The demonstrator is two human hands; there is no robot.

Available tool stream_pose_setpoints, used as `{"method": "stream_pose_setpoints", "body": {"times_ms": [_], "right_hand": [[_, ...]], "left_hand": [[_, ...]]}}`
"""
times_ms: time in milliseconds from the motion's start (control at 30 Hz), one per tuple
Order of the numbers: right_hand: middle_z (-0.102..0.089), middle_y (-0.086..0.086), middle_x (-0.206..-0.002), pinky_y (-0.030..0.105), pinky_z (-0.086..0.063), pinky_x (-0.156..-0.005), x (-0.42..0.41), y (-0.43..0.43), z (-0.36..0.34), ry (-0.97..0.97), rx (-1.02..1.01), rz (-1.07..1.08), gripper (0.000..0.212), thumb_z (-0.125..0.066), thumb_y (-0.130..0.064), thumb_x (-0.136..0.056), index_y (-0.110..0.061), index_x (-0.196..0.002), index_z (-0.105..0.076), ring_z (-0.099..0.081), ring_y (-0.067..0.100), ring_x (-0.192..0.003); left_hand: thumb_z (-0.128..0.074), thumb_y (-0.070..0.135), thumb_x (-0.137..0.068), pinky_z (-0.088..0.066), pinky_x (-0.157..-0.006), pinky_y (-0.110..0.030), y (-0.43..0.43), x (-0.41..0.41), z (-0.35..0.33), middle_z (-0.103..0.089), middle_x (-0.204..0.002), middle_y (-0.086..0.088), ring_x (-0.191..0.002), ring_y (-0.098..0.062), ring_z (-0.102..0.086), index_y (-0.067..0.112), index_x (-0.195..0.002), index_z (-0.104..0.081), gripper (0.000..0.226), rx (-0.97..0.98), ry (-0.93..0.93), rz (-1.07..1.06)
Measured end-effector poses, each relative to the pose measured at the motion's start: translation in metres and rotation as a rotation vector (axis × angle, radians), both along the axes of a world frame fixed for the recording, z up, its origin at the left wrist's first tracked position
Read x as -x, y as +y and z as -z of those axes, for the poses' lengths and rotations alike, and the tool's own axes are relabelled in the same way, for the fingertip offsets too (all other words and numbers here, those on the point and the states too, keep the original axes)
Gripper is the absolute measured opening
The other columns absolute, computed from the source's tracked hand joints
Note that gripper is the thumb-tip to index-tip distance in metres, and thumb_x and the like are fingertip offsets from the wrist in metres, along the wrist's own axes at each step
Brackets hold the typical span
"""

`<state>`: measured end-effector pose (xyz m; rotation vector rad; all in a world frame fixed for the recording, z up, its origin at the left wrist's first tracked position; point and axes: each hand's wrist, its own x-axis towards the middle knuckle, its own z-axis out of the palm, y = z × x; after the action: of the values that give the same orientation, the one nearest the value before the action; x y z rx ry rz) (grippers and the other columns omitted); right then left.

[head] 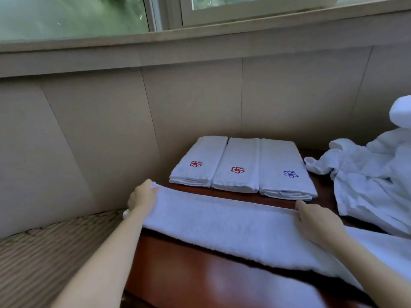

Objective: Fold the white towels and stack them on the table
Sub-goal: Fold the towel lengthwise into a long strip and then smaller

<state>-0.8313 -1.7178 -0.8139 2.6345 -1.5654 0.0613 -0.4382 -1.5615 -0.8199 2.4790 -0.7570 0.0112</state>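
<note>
A long white towel (222, 225) lies folded lengthwise across the dark red wooden table (189, 276). My left hand (142, 197) grips its left end, which hangs just past the table's left edge. My right hand (315, 221) rests flat on the towel further right, fingers at its far edge. Behind the towel, three folded white towels lie side by side: two with a red flower mark (196, 162) (236, 165) and one with a blue mark (287, 170). A heap of unfolded white towels (373, 181) sits at the right.
A beige panelled wall (111, 130) rises right behind the table under a window sill (200, 41). A woven ribbed surface (44, 258) lies to the left, below the table's edge. The towel's right part runs off the frame at the lower right.
</note>
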Motion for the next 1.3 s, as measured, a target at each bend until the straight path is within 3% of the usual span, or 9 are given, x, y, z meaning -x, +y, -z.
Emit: {"method": "stream_pose_setpoints", "body": {"times_ms": [133, 367, 500, 567, 800, 967, 1033, 1133, 1300], "right_hand": [[-0.061, 0.003, -0.109, 0.03, -0.036, -0.065, -0.001, -0.005, 0.004, -0.009, -0.018, 0.012, 0.011, -0.032, -0.017, -0.094, -0.018, -0.101, -0.04, -0.061, 0.027, -0.098], [-0.052, 0.005, -0.117, 0.033, -0.037, -0.071, -0.001, 0.012, 0.007, -0.093, 0.022, 0.118, 0.022, -0.037, -0.02, -0.097, -0.013, -0.118, -0.04, -0.054, 0.027, -0.107], [-0.05, 0.006, -0.118, 0.033, -0.043, -0.077, 0.026, 0.031, 0.004, -0.053, 0.018, 0.173, 0.025, -0.038, -0.01, -0.092, -0.013, -0.117, -0.042, -0.05, 0.026, -0.11], [-0.048, 0.007, -0.118, 0.033, -0.041, -0.074, 0.051, 0.038, 0.0, -0.042, -0.034, 0.2, 0.027, -0.041, -0.008, -0.091, -0.013, -0.118, -0.041, -0.048, 0.027, -0.112], [-0.056, 0.007, -0.122, 0.03, -0.043, -0.078, 0.169, 0.059, -0.031, -0.017, -0.295, 0.248, 0.028, -0.038, -0.01, -0.091, -0.012, -0.116, -0.05, -0.054, 0.026, -0.111], [-0.053, 0.012, -0.089, 0.027, -0.043, -0.062, 0.223, 0.056, -0.07, -0.066, -0.855, 0.222, 0.035, -0.048, 0.011, -0.08, -0.002, -0.11, -0.062, -0.054, 0.022, -0.076], [-0.056, 0.01, -0.094, 0.032, -0.048, -0.075, 0.239, 0.052, -0.07, -0.05, -0.714, 0.309, 0.026, -0.054, 0.002, -0.083, -0.004, -0.106, -0.065, -0.06, 0.028, -0.092], [-0.057, 0.007, -0.085, 0.025, -0.042, -0.06, 0.253, 0.053, -0.056, -0.041, -0.465, 0.433, 0.009, -0.054, -0.013, -0.085, -0.011, -0.086, -0.062, -0.057, 0.021, -0.081], [-0.058, 0.008, -0.108, 0.034, -0.046, -0.084, 0.243, 0.06, -0.038, -0.081, -0.267, 0.649, 0.023, -0.046, -0.009, -0.089, -0.013, -0.108, -0.057, -0.056, 0.028, -0.106]], "left_hand": [[-0.037, 0.027, -0.1, -0.037, -0.066, -0.035, -0.016, 0.006, -0.001, -0.062, -0.1, -0.014, -0.082, -0.032, -0.051, 0.015, -0.1, -0.044, 0.014, -0.153, -0.234, 0.005], [-0.05, 0.019, -0.091, -0.037, -0.093, -0.037, -0.045, 0.084, -0.017, -0.044, -0.128, -0.006, -0.117, -0.025, -0.044, 0.021, -0.13, -0.041, 0.041, -0.475, -0.477, 0.052], [-0.037, 0.051, -0.096, -0.031, -0.105, -0.046, -0.071, 0.19, -0.002, -0.036, -0.143, -0.006, -0.134, -0.029, -0.03, 0.028, -0.136, -0.042, 0.047, -0.415, -0.075, 0.525], [-0.028, 0.058, -0.095, -0.019, -0.111, -0.053, -0.069, 0.226, 0.009, -0.025, -0.154, -0.004, -0.143, -0.026, -0.016, 0.031, -0.143, -0.031, 0.056, -0.458, -0.088, 0.599], [-0.019, 0.059, -0.097, -0.004, -0.115, -0.054, -0.05, 0.234, 0.019, -0.001, -0.161, 0.005, -0.148, -0.018, 0.001, 0.038, -0.151, -0.009, 0.059, -0.449, -0.112, 0.623], [-0.017, 0.061, -0.096, 0.002, -0.111, -0.062, -0.039, 0.234, 0.014, 0.002, -0.16, 0.012, -0.147, -0.011, 0.003, 0.045, -0.149, -0.006, 0.057, -0.533, -0.178, 0.693], [-0.015, 0.061, -0.096, 0.003, -0.11, -0.064, -0.034, 0.235, 0.013, 0.005, -0.16, 0.012, -0.147, -0.012, 0.005, 0.046, -0.149, -0.003, 0.056, -0.549, -0.186, 0.681], [-0.014, 0.058, -0.097, 0.002, -0.111, -0.063, -0.029, 0.25, 0.01, 0.01, -0.16, 0.006, -0.148, -0.018, 0.006, 0.044, -0.15, 0.0, 0.056, -0.549, -0.167, 0.646], [-0.017, 0.064, -0.095, 0.002, -0.113, -0.057, -0.026, 0.282, 0.016, 0.013, -0.16, 0.004, -0.148, -0.019, 0.007, 0.045, -0.15, -0.002, 0.06, -0.517, -0.119, 0.732]]}}
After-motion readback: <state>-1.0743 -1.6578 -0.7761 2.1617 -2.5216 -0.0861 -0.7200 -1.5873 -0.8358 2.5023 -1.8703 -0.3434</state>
